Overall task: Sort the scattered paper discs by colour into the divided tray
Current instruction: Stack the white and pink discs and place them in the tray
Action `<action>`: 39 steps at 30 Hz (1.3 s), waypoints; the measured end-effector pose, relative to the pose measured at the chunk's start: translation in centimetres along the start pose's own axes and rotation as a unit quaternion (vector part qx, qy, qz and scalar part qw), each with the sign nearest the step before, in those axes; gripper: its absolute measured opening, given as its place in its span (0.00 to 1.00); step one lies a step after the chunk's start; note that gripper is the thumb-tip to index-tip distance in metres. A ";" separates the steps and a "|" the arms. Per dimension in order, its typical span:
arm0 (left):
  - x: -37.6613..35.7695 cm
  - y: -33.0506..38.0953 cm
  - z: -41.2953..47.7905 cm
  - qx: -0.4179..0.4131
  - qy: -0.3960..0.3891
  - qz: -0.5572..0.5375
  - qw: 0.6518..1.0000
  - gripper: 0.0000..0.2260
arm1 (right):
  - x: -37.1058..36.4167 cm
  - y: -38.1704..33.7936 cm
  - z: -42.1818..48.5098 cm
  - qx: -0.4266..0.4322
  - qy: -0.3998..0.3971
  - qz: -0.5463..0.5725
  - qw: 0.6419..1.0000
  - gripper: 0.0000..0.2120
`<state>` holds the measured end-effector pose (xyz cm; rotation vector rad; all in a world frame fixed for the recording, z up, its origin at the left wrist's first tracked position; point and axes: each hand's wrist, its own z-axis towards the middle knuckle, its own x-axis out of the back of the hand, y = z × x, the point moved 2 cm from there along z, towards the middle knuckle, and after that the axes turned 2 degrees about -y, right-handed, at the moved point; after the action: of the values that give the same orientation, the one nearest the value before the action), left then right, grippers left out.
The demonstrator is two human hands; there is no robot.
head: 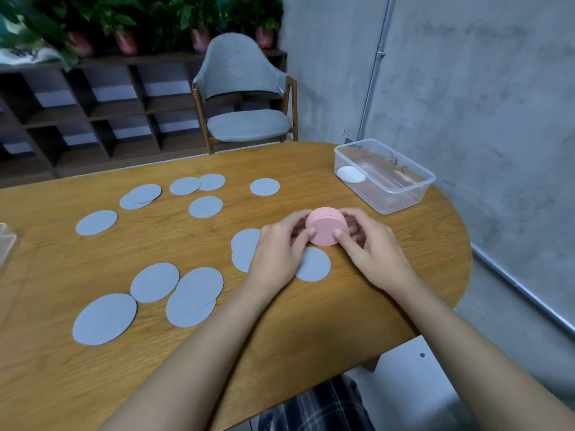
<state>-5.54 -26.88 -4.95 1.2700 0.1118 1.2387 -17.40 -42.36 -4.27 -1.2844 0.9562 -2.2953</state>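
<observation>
Both of your hands are together round one stack of pink discs (326, 227), just right of the middle of the surface (93, 384). Your left hand (280, 247) grips its rim from nine o'clock and your right hand (370, 247) from three o'clock, each with the thumb pressed on the face turned toward you and the fingers curled behind. The stack stands tilted up on its edge, its lower rim at or just above the wood (I cannot tell whether it touches). From the stack, the clear tray (384, 175) lies at about one o'clock, near the far right edge of the surface and apart from your hands. One white disc (351, 174) lies flat in its left end, and reflections in the plastic make any divider hard to make out. The blue discs (205, 206) lie flat and scattered from seven o'clock round to eleven o'clock of the stack, some alone, some overlapping in pairs. One blue disc (314, 264) lies at six o'clock, just below the stack and partly under your left hand, and an overlapping pair (244, 244) shows at that hand's nine o'clock side. Beyond the surface at twelve o'clock stands a grey chair (245, 88), with dark shelving (93, 104) and potted plants (199, 23) to its left.
</observation>
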 end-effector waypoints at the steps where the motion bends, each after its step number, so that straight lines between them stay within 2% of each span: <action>1: 0.4 0.1 0.0 0.005 -0.002 -0.010 1.000 0.13 | 0.2 -0.3 0.0 0.005 0.004 0.003 1.000 0.13; 7: 5.7 1.6 -1.0 -0.016 -0.012 0.024 1.000 0.12 | 0.0 -4.2 0.9 0.037 -0.034 0.017 0.999 0.13; 13: 13.9 1.7 -4.2 0.010 -0.005 0.051 0.999 0.11 | -3.1 -10.8 1.9 0.074 -0.081 0.053 0.993 0.14; 19: 22.9 0.7 -9.5 0.048 0.024 0.058 0.997 0.13 | -9.2 -18.2 2.2 0.118 -0.107 0.080 0.984 0.15; 22: 26.9 -0.2 -12.3 0.073 0.061 0.077 0.993 0.12 | -12.7 -22.1 2.1 0.175 -0.109 0.054 0.977 0.15; 28: 34.1 -2.1 -17.4 0.120 0.105 0.103 0.982 0.13 | -20.0 -28.2 2.1 0.219 -0.144 0.029 0.965 0.17; 36: 42.8 -4.8 -23.0 0.184 0.158 0.113 0.964 0.11 | -28.3 -36.1 2.2 0.251 -0.216 0.039 0.943 0.17; 39: 45.5 -5.9 -24.4 0.211 0.178 0.106 0.955 0.09 | -31.4 -38.3 2.5 0.228 -0.250 0.083 0.937 0.16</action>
<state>0.68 23.54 5.81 1.4351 0.5369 1.6851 2.56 2.27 4.07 -1.4054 0.3173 -1.7761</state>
